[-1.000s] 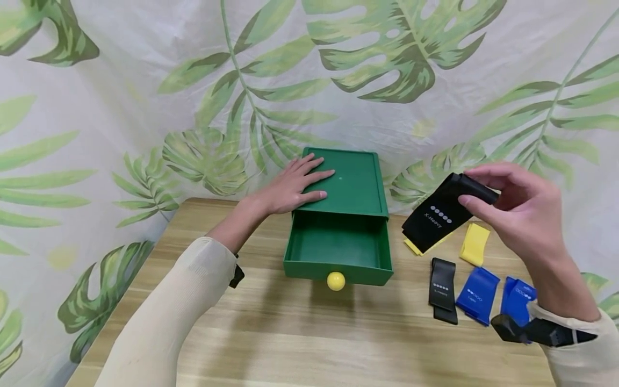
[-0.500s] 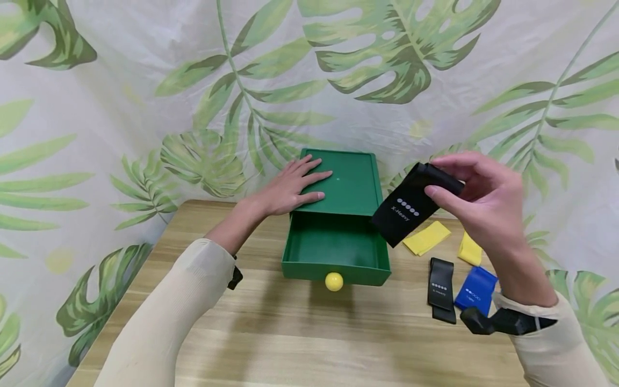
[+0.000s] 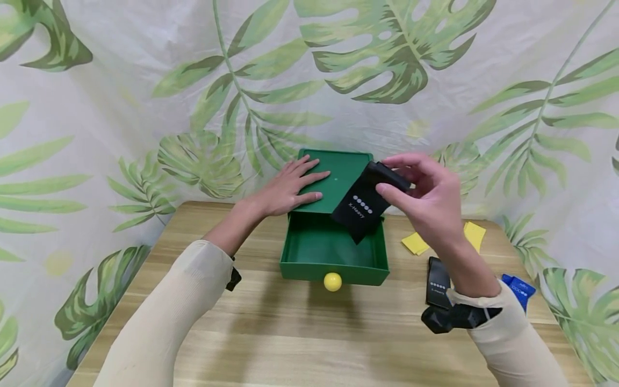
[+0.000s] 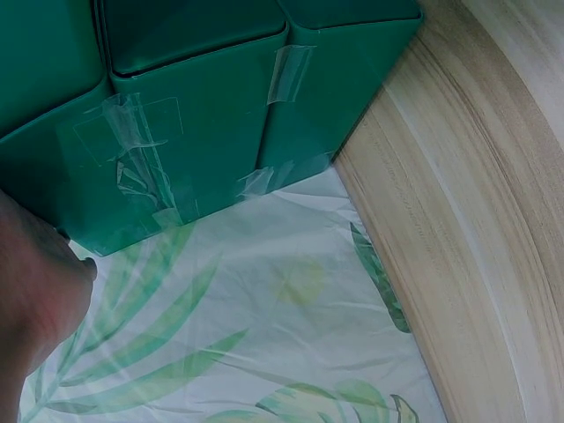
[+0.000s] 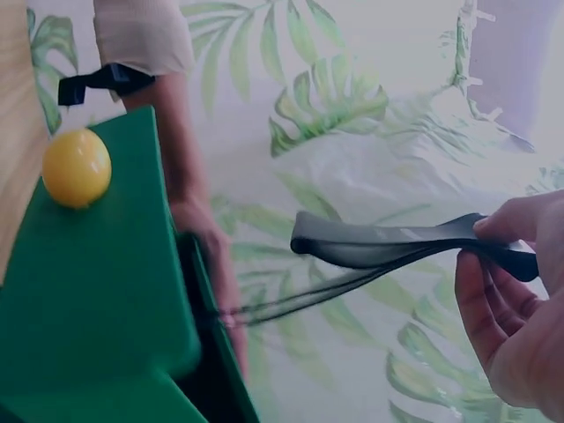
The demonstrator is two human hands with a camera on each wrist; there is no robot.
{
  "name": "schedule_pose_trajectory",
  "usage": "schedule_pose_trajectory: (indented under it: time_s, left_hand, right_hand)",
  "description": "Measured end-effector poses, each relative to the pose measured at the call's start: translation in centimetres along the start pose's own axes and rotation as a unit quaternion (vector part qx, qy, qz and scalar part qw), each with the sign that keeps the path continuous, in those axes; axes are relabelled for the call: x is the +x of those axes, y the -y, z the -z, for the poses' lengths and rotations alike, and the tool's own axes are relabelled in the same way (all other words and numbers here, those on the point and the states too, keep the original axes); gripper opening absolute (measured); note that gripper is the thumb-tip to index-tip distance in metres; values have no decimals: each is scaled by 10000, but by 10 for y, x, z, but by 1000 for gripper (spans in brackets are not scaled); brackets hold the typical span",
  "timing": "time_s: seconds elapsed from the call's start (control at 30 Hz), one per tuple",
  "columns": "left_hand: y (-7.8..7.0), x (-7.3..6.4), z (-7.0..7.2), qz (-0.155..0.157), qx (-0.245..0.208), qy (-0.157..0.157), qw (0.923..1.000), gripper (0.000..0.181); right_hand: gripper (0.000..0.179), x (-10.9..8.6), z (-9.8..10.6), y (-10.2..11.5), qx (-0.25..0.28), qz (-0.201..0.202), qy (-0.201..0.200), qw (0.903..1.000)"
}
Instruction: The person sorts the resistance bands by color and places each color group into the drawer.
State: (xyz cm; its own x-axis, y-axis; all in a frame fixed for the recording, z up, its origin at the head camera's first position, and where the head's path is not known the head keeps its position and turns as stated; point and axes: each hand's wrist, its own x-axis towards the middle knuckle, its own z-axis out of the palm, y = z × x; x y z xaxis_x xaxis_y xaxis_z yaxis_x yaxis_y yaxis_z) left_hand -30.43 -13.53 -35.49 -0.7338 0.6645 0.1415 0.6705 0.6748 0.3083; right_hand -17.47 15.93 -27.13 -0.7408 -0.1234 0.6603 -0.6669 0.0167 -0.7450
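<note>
My right hand (image 3: 430,199) pinches a folded black resistance band (image 3: 360,204), labelled X-Heavy, between thumb and fingers. The band slants down over the back of a pulled-out green drawer (image 3: 333,272) with a yellow ball knob (image 3: 332,281). In the right wrist view the band (image 5: 379,242) shows edge-on, its layers spread apart at the far end. Fingers spread, my left hand (image 3: 292,188) rests on the top of the green drawer box (image 3: 338,166). No other band shows in the visible part of the drawer.
On the wooden table (image 3: 271,333), right of the drawer, lie another black band (image 3: 437,279), a yellow band (image 3: 414,244), a second yellow band (image 3: 476,234) and a blue band (image 3: 521,290). My right forearm partly covers this group. A leaf-print cloth (image 3: 266,64) hangs behind.
My right hand has carried the black band leftward, from above the loose bands to over the open drawer. The left hand stays on the box top.
</note>
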Motion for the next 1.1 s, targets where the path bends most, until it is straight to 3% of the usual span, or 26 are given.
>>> schedule_pose_trajectory:
  time_s: [0.4, 0.63, 0.93, 1.1]
  left_hand:
    - [1, 0, 0, 46, -37, 1, 10000, 62]
    - [2, 0, 1, -57, -61, -38, 10000, 60]
    - [2, 0, -1, -101, -32, -95, 9999, 61]
    - [1, 0, 0, -39, -55, -76, 9999, 62]
  right_hand:
    - [35, -11, -40, -15, -75, -433, 285, 9986]
    - [35, -20, -56, -21, 197, -503, 603, 9967]
    - [33, -28, -62, -32, 156, -1011, 797, 9915]
    - [32, -33, -58, -41, -238, -1088, 923, 9895]
